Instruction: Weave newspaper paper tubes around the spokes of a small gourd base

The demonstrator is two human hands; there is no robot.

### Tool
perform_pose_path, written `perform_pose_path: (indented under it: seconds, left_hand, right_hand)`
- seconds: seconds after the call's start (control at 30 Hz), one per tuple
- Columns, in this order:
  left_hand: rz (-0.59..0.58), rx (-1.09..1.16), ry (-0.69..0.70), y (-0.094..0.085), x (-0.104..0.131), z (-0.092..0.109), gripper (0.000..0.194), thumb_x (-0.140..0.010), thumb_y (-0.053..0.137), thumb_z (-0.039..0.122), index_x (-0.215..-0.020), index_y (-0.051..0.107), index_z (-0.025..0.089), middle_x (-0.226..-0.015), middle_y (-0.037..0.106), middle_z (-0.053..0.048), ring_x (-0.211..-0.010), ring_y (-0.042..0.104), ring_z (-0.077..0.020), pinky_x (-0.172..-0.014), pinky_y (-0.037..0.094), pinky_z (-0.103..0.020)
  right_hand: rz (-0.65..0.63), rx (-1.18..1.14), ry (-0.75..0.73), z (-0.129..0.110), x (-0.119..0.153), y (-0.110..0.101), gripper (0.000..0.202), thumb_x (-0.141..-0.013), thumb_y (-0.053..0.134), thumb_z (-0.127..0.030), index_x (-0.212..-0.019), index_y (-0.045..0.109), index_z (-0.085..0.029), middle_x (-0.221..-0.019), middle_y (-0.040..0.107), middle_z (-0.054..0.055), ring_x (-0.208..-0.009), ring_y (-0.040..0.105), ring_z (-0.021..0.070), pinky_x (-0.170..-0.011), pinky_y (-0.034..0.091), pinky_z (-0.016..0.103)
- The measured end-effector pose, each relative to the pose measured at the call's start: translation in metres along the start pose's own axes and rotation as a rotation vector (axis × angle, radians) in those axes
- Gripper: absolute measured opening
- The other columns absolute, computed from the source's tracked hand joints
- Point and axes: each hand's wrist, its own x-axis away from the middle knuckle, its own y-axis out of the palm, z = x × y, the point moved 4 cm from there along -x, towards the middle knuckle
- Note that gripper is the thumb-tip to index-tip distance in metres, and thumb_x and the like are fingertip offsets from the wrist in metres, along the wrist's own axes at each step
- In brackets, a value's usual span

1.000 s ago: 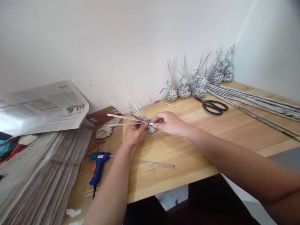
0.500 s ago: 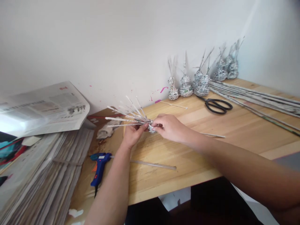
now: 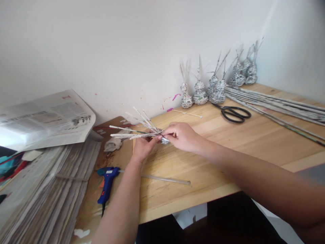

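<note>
Above the wooden table, a small piece woven from rolled newspaper tubes (image 3: 165, 140) sits between my two hands, its loose tube ends (image 3: 125, 128) fanning out to the left. My left hand (image 3: 145, 146) is closed around its left side, thumb on top near the weave. Fingers of my right hand (image 3: 180, 136) pinch at the weave from the right, close to the left thumb. The hands cover much of the piece, so the strand under the right fingertips is hard to make out.
Black-handled scissors (image 3: 236, 114) lie right of my hands, near long newspaper tubes (image 3: 279, 105). Several woven gourd-like pieces (image 3: 200, 93) stand along the wall. A blue glue gun (image 3: 108, 184) with a glue stick rests left, beside stacked newspapers (image 3: 63, 186).
The fanned tube ends have shifted and tilted lower on the left as the woven piece turned slightly in my hands. Both hands stay closed on it in nearly the same place.
</note>
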Motion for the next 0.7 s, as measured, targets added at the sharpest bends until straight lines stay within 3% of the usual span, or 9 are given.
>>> perform_pose_path:
  seconds: [0.17,0.5,0.7]
  left_hand:
    - [0.014,0.011,0.010,0.003,0.000,-0.004,0.023,-0.079,0.076,0.035,-0.089,0.072,0.015,-0.083,0.073,-0.005,-0.070,0.065,-0.0147,-0.066,0.056,-0.026]
    - [0.050,0.068,0.030,0.014,-0.003,-0.005,0.020,-0.069,0.082,0.032,-0.078,0.075,0.016,-0.079,0.075,-0.005,-0.075,0.067,-0.0179,-0.071,0.056,-0.030]
    - [0.041,0.029,-0.007,0.014,-0.002,-0.002,0.025,-0.069,0.082,0.035,-0.081,0.072,0.016,-0.075,0.072,-0.003,-0.068,0.065,-0.0163,-0.066,0.054,-0.028]
  right_hand:
    - [0.011,-0.019,0.043,0.001,-0.001,-0.002,0.022,-0.082,0.062,-0.009,-0.090,0.080,-0.018,-0.080,0.073,0.005,-0.066,0.061,0.0131,-0.063,0.040,0.024]
    - [0.030,-0.092,0.154,0.006,-0.004,-0.006,0.007,-0.081,0.068,-0.013,-0.080,0.075,-0.016,-0.077,0.074,0.003,-0.067,0.062,0.0124,-0.064,0.040,0.024]
    - [0.044,-0.139,0.182,0.011,-0.004,-0.007,0.007,-0.081,0.069,-0.013,-0.080,0.075,-0.016,-0.078,0.075,0.003,-0.069,0.064,0.0127,-0.065,0.042,0.024]
